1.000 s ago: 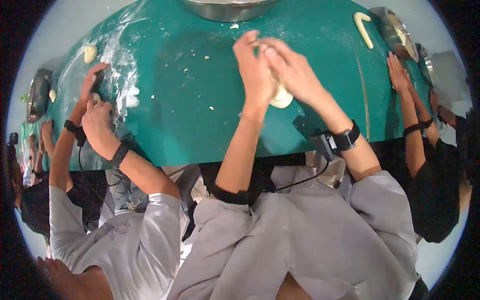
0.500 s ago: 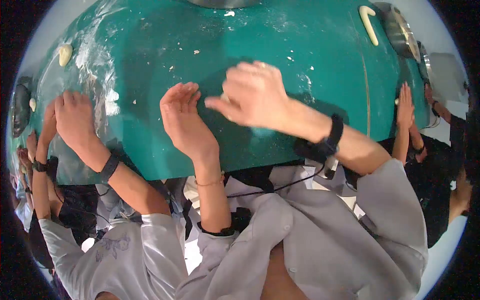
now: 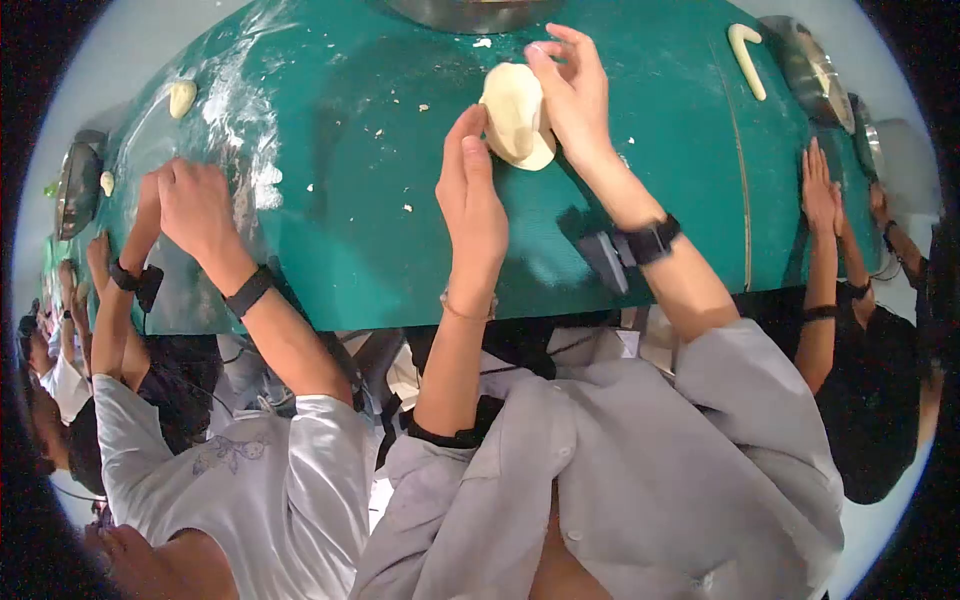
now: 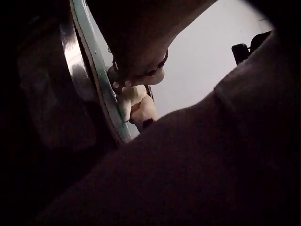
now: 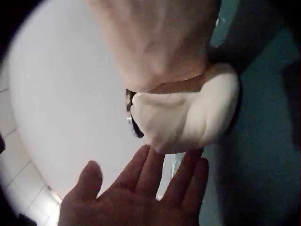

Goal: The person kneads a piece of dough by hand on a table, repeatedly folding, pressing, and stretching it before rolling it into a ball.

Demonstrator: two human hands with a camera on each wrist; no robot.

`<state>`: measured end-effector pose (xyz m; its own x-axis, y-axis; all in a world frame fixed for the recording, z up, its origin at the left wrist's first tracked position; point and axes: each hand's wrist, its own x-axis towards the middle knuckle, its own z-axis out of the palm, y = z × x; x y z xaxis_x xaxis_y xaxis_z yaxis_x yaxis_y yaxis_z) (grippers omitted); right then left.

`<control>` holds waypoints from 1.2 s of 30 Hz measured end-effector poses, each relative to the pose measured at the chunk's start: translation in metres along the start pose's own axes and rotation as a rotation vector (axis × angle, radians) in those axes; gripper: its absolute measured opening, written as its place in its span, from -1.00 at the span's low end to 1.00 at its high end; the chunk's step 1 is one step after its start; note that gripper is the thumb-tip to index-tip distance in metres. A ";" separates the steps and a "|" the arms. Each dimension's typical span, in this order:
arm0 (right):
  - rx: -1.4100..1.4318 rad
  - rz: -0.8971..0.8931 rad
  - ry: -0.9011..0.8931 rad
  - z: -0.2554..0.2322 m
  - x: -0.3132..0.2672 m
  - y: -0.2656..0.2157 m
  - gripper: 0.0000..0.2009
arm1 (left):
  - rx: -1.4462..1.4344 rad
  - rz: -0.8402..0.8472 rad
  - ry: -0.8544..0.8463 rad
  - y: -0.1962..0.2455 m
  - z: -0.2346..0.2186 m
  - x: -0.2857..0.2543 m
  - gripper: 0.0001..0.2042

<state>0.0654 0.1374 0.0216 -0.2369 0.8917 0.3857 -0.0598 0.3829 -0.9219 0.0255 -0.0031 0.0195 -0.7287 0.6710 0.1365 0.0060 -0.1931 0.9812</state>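
A flattened, folded piece of pale dough is between my two hands over the green table. My left hand is at its left side, fingertips at the edge. On the other side is my right hand, with its palm edge beside the dough and its fingers loosely spread. In the right wrist view, the dough shows a thick fold, and my left hand reaches up to its lower edge with straight fingers. Part of my right hand is hidden behind the dough there. The left wrist view is dark.
A metal bowl stands at the far edge. A dough strip lies at right beside another metal bowl. Flour and a dough lump are at left, near a neighbour's hands. Another person's hands are at right.
My hands were together over the dough, then swung apart to the left with the dough out of sight. Now they are farther forward, with the dough visible between them.
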 end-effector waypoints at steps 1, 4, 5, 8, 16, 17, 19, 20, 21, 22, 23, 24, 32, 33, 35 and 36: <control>-0.079 0.024 -0.095 -0.018 -0.006 -0.012 -0.60 | -0.045 0.023 -0.010 0.000 0.003 -0.001 -0.45; -0.262 0.113 -0.347 -0.059 -0.019 -0.046 -0.62 | -0.102 0.054 -0.106 0.001 0.009 -0.009 -0.53; -0.294 0.040 -0.382 -0.062 -0.022 -0.046 -0.61 | -0.109 0.066 -0.156 0.003 0.011 -0.012 -0.54; -0.486 -0.187 -0.460 -0.069 -0.034 -0.049 -0.68 | -0.313 -0.026 -0.076 0.001 0.016 -0.017 -0.59; -0.596 -0.450 -1.018 -0.071 -0.045 -0.062 -0.68 | -0.517 -0.098 0.272 -0.018 -0.012 -0.026 -0.61; -0.684 -0.418 -1.065 -0.059 -0.040 -0.063 -0.68 | -0.504 -0.081 0.278 -0.021 -0.012 -0.026 -0.61; -0.866 -0.346 -1.165 -0.028 -0.035 -0.062 -0.65 | -0.503 -0.058 0.354 -0.019 -0.011 -0.024 -0.62; -0.872 -0.363 -1.168 -0.015 -0.030 -0.058 -0.62 | -0.503 -0.043 0.398 -0.020 -0.009 -0.023 -0.63; -0.834 -0.382 -1.129 -0.005 -0.023 -0.046 -0.63 | -0.511 -0.029 0.403 -0.023 -0.007 -0.022 -0.63; -0.793 -0.400 -1.083 0.004 -0.014 -0.032 -0.64 | -0.514 -0.012 0.404 -0.025 -0.006 -0.021 -0.64; -0.749 -0.414 -1.028 0.015 -0.006 -0.018 -0.65 | -0.513 0.006 0.396 -0.025 -0.005 -0.023 -0.63; -0.760 -0.366 -0.937 0.030 0.008 -0.005 -0.66 | -0.531 -0.039 0.358 -0.018 -0.005 -0.023 -0.58; -0.366 -0.086 0.023 0.037 0.030 0.013 -0.62 | -0.048 0.063 0.068 -0.013 0.010 -0.023 -0.46; -0.314 -0.051 0.072 0.026 0.023 0.014 -0.61 | -0.035 0.087 0.033 -0.016 0.009 -0.025 -0.45; -0.215 -0.001 0.156 0.002 0.010 0.019 -0.59 | -0.029 0.140 -0.026 -0.021 0.011 -0.024 -0.45; -0.271 0.004 0.164 -0.013 -0.002 0.015 -0.60 | -0.087 0.077 0.008 -0.014 0.012 -0.026 -0.49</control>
<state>0.0774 0.1448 0.0077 -0.0753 0.9121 0.4030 0.2069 0.4096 -0.8885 0.0525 -0.0087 0.0038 -0.7339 0.6462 0.2095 0.0030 -0.3053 0.9522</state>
